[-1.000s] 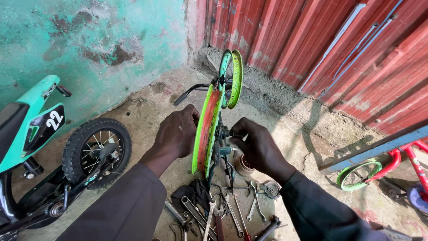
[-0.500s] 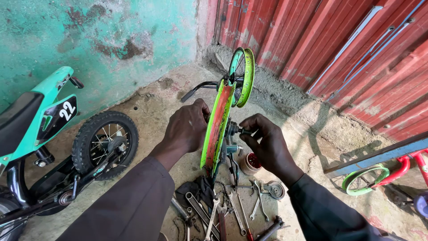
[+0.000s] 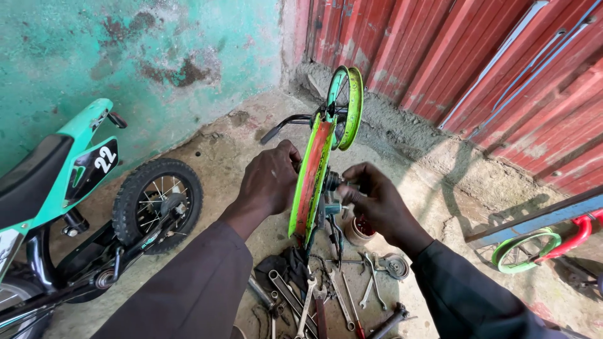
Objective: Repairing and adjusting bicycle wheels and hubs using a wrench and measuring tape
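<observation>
**Desk:** Hands first. Where are they, and what are they on?

**Photographer:** Left hand (image 3: 271, 179) sits just left of frame centre, closed around the near edge of a lime-green bicycle wheel (image 3: 311, 179) with an orange-red band, which stands upright dead centre. Right hand (image 3: 370, 204) is at the wheel's 3 o'clock, fingers (image 3: 344, 186) pinched shut on a small dark axle fitting (image 3: 331, 182) at the hub.

**Desk:** And the rest of the bike?

**Photographer:** A second green wheel (image 3: 347, 103) rises at 12 o'clock from the first, with a black handlebar (image 3: 286, 125) poking out toward 10 o'clock.

**Desk:** What lies below?

**Photographer:** Spanners and pliers (image 3: 326, 301) are scattered on the concrete at 6 o'clock, a small pot (image 3: 359, 231) just beside the right wrist, and a round metal part (image 3: 396, 267) at 5 o'clock.

**Desk:** Anything you cannot read?

**Photographer:** The left palm's contact is hidden behind the knuckles. The hub fitting is too small to identify. A teal toy motorbike (image 3: 69, 188) at 9 o'clock is cut by the left edge, and a red-framed bicycle (image 3: 546, 242) at 4 o'clock runs off the right edge.
</observation>
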